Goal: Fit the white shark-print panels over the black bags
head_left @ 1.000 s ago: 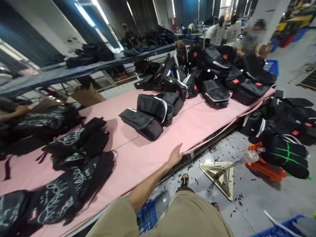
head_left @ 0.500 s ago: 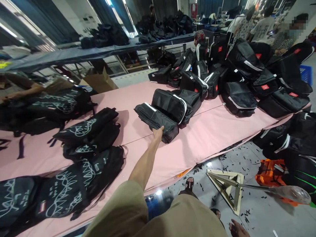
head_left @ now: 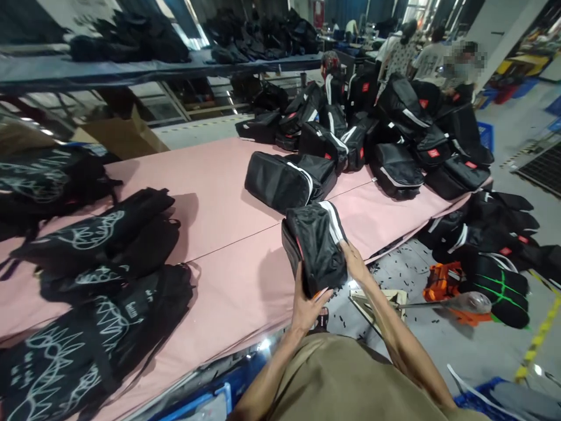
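Observation:
Between my two hands is a black bag (head_left: 316,244) with a white stripe, tilted up at the near edge of the pink-covered table (head_left: 236,275). My left hand (head_left: 307,304) grips its lower left end, fingers along the side. My right hand (head_left: 354,261) is closed on its right side beside the white stripe. Just beyond it lie black bags (head_left: 274,178) with white piping, resting against one another on the cloth.
Black backpacks with white scribble prints (head_left: 100,333) lie along the left. More black bags (head_left: 397,166) are heaped at the far right end. On the floor at right are an orange bag (head_left: 442,280) and a cream triangular stand (head_left: 381,304). Several people are in the background.
The black bag has left its place beside the other bags and come nearer to me, turned more upright. My right hand has come up from low at the right and joined my left on it.

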`<state>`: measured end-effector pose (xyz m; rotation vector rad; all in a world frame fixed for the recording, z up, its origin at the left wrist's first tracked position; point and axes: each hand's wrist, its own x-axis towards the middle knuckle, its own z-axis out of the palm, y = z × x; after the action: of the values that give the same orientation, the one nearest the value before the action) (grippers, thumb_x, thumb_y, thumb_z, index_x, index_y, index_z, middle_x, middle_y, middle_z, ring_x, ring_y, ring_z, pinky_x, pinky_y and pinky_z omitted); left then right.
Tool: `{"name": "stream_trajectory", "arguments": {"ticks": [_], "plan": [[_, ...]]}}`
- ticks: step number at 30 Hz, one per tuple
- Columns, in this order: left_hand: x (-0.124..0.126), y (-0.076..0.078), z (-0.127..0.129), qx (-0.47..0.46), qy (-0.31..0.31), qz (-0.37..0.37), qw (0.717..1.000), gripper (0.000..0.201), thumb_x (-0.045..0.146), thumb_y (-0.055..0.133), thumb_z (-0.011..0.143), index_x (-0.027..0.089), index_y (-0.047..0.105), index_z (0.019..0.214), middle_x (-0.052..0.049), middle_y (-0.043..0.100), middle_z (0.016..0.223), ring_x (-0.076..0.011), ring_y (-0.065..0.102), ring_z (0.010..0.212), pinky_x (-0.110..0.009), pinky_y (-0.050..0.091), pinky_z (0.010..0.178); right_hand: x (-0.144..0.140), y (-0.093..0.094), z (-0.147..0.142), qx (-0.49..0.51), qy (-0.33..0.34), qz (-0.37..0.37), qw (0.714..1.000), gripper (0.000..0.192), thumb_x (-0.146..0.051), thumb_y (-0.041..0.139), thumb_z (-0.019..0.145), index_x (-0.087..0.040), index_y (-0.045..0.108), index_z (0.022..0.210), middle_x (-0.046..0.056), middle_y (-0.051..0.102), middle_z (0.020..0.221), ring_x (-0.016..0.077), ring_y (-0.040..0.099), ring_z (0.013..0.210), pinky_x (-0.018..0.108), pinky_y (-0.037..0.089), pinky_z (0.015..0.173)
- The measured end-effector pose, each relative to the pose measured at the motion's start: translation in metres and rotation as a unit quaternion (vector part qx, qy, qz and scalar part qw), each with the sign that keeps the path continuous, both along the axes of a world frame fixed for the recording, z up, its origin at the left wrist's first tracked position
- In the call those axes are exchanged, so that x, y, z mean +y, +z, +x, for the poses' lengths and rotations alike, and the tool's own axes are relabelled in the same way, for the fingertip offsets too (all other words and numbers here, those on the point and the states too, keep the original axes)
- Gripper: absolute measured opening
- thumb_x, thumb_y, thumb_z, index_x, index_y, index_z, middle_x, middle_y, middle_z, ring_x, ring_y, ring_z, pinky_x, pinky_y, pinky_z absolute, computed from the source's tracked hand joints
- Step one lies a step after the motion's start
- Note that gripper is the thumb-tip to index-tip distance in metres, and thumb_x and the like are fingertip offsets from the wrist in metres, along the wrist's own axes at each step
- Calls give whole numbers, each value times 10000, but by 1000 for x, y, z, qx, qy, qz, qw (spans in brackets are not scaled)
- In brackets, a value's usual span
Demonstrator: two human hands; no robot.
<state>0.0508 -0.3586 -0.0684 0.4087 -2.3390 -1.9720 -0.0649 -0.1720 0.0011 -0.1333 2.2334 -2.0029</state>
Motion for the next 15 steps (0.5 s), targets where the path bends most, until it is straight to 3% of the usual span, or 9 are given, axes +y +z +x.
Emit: {"name": "stream_trajectory", "arguments": {"ticks": [3, 6, 8, 12, 15], "plan": [[4, 54, -1, 59, 8, 24, 998, 1006, 648, 802, 962, 225, 367, 1765, -179, 590, 1679, -366, 581, 1560, -502, 517, 1287, -20, 1, 18, 9, 27, -14, 1000, 736, -729, 657, 1034, -183, 674, 1528, 101, 742, 1507, 275, 653, 1419, 420, 466, 1283], [-3, 83, -22, 68, 77, 0, 995, 730, 663, 703, 1030, 198, 612, 1584, -160, 715, 1525, -344, 668, 1439, -461, 551, 1214, -29, -1, 32, 5, 5, -1, 1000, 663, -718, 611, 1064, -186, 691, 1452, 88, 773, 1412, 246, 677, 1314, 361, 512, 1179], [-9, 86, -40, 36, 102, -54, 993, 637, 714, 695, 1004, 179, 760, 1344, -153, 810, 1309, -348, 743, 1249, -456, 590, 1100, -36, 2, 25, -21, -34, 50, 998, 667, -765, 554, 1069, -183, 711, 1353, 94, 798, 1290, 249, 699, 1193, 357, 541, 1094], [-20, 76, -60, -1, 96, -148, 984, 635, 785, 630, 979, 191, 820, 1096, -129, 838, 1045, -340, 752, 1005, -448, 591, 944, -40, 4, -14, -54, -92, 216, 971, 692, -799, 445, 1097, -189, 731, 1252, 138, 800, 1152, 306, 731, 1095, 419, 531, 1057], [-44, 69, -63, 0, 148, -165, 975, 672, 793, 636, 945, 161, 828, 1069, -131, 824, 969, -329, 737, 929, -443, 597, 897, -11, -21, -23, -94, -120, 282, 947, 742, -754, 335, 1145, -166, 759, 1301, 205, 804, 1243, 345, 731, 1218, 428, 499, 1105]]}}
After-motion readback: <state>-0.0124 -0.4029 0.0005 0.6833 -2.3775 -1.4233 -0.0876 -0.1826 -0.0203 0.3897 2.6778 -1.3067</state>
